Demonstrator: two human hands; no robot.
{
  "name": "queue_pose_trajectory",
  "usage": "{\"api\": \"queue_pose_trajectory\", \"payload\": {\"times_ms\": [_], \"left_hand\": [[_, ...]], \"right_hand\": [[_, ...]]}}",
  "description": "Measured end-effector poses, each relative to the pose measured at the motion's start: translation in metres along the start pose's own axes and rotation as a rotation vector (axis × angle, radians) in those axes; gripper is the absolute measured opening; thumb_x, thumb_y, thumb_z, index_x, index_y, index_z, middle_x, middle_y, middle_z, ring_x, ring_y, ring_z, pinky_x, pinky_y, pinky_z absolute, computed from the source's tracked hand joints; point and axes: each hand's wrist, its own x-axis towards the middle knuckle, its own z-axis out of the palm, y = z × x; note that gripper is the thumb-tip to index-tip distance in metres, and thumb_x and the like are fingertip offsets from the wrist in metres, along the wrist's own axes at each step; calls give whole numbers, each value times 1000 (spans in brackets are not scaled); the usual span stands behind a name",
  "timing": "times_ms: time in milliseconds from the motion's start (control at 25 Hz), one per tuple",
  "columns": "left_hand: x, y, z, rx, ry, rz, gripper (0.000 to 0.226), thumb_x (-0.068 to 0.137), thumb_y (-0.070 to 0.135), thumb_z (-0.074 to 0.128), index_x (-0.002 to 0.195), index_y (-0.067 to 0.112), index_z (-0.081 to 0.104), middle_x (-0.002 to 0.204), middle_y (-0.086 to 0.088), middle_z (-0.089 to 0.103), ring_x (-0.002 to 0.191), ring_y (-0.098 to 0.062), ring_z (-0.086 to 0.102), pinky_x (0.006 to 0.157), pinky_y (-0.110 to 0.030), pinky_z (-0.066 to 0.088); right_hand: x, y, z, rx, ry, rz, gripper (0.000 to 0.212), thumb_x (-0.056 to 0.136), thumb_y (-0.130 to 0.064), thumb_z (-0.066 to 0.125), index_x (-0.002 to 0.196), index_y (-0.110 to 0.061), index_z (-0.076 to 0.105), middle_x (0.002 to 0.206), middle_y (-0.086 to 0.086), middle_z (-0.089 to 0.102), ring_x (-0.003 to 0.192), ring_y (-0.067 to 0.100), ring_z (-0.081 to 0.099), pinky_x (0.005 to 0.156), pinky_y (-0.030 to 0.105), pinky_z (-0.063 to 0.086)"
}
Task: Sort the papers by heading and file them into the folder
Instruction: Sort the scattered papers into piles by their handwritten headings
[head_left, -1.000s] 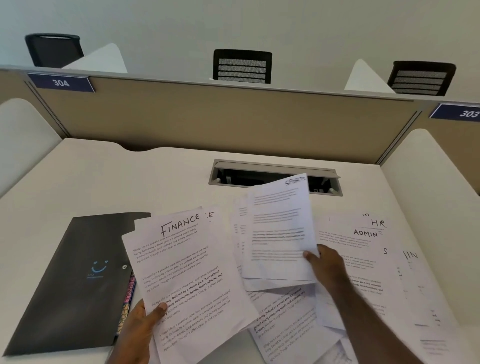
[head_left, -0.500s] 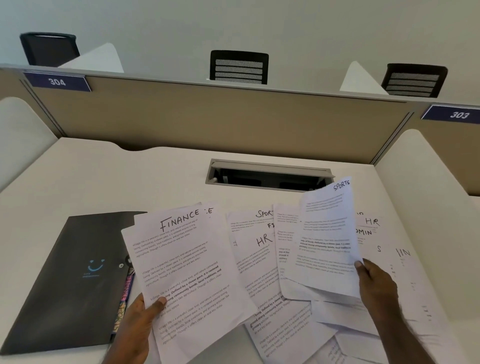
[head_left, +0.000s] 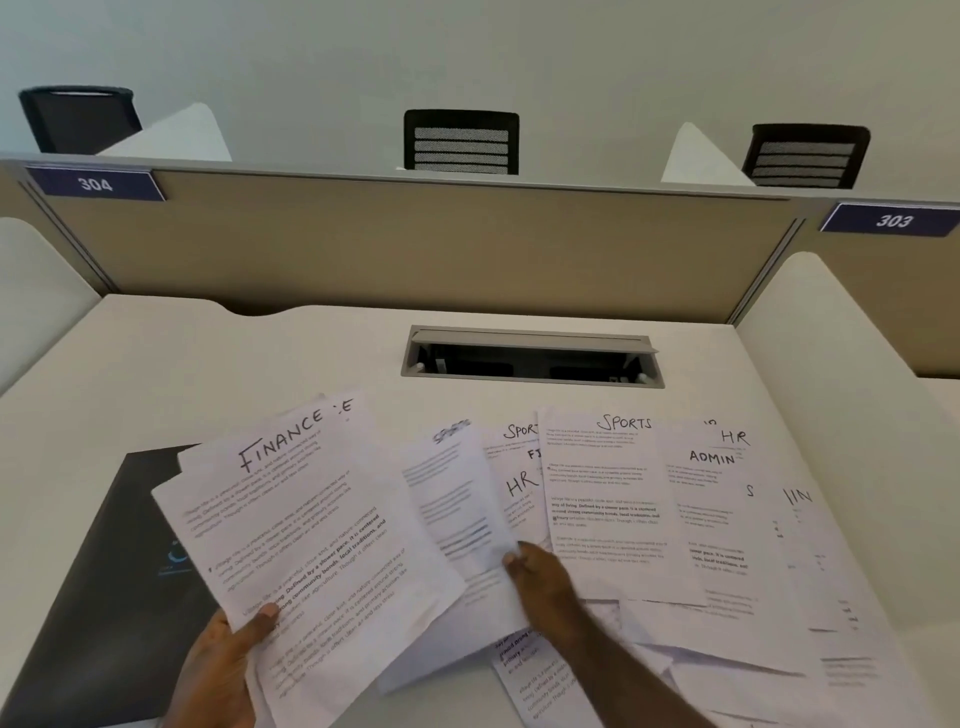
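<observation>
Left hand (head_left: 223, 660): I see it pinching the thin white FINANCE-headed paper sheets (head_left: 306, 525) at their near corner, thumb on top.
Right hand (head_left: 540, 574): grips a blurred white SPORTS-headed sheet (head_left: 457, 499) by its lower edge.
Handling: I judge them light, floppy, slippery; best held by edges.
Folder: flat black plastic folder (head_left: 104, 582) lies on the pale bench (head_left: 208, 358), left.

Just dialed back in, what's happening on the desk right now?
A person is sorting headed papers. The left hand holds a small stack topped by a FINANCE sheet above the dark folder, which lies closed. The right hand pinches a blurred sheet. Loose papers headed SPORTS, HR and ADMIN lie spread overlapping on the desk, not yet filed.
</observation>
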Motion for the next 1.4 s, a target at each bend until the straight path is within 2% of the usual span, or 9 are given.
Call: {"api": "queue_pose_trajectory", "payload": {"times_ms": [80, 240, 360, 480, 720, 800, 880, 1000, 1400], "left_hand": [[0, 1, -4, 0, 20, -9, 45, 93, -1, 50, 137, 9, 51, 128, -21, 62, 118, -46, 57, 80, -55, 55], [3, -6, -16, 6, 58, -34, 49, 86, 2, 58, 135, 9, 52, 130, -23, 61, 119, -46, 56, 103, -62, 40], [6, -9, -19, 84, 77, -28, 54, 74, 8, 67, 127, 14, 58, 128, -21, 63, 117, -46, 59, 106, -64, 37], [12, -9, -22, 109, 69, -44, 52, 72, 10, 70, 123, 16, 61, 124, -20, 66, 115, -46, 60, 105, -66, 37], [18, -5, -19, 233, 21, -39, 29, 88, -5, 58, 111, 11, 61, 110, -17, 69, 100, -37, 63, 95, -51, 46], [17, -12, -12, 302, 21, -32, 32, 90, -10, 56, 114, 11, 58, 90, -1, 75, 89, -26, 60, 79, -36, 50], [18, -22, -6, 383, -1, -27, 43, 82, -9, 69, 118, 12, 59, 73, 14, 75, 89, -23, 60, 81, -30, 53], [26, -36, -6, 434, -8, -161, 69, 67, 16, 88, 129, 7, 59, 99, -3, 78, 106, -35, 65, 106, -49, 43], [24, -41, 18, 658, -41, -140, 31, 91, 17, 65, 121, 19, 56, 113, -11, 72, 103, -32, 67, 100, -49, 48]], "right_hand": [[4, -5, 11, -251, 33, -50, 37, 96, -46, 39, 115, -23, 61, 109, -5, 65, 100, 16, 61, 83, 30, 50], [34, -12, -10, -598, 331, -238, 30, 93, -33, 50, 123, -27, 55, 124, -3, 54, 111, 17, 49, 85, 32, 49], [68, -19, -31, -818, 129, -234, 59, 92, -31, 54, 146, -25, 31, 155, 0, 27, 141, 25, 25, 109, 43, 33], [98, -34, -43, -937, -3, -258, 71, 94, -31, 51, 152, -25, 12, 162, -4, 9, 148, 24, 7, 114, 49, 24], [129, -58, -40, -1181, -69, -242, 90, 80, -35, 70, 150, -23, 15, 152, 2, 28, 134, 27, 34, 102, 46, 37], [134, -62, -39, -1242, -73, -248, 94, 76, -37, 75, 149, -22, 18, 146, 3, 31, 128, 28, 39, 100, 45, 39], [138, -66, -38, -1272, -78, -255, 96, 74, -36, 77, 149, -22, 19, 145, 4, 32, 127, 28, 40, 99, 45, 38], [140, -70, -38, -1295, -99, -261, 96, 73, -35, 78, 148, -24, 20, 144, 5, 33, 128, 28, 39, 100, 44, 36], [135, -73, -37, -1294, -92, -329, 66, 73, -28, 77, 130, -23, 44, 131, 6, 43, 122, 27, 42, 97, 44, 37]]}}
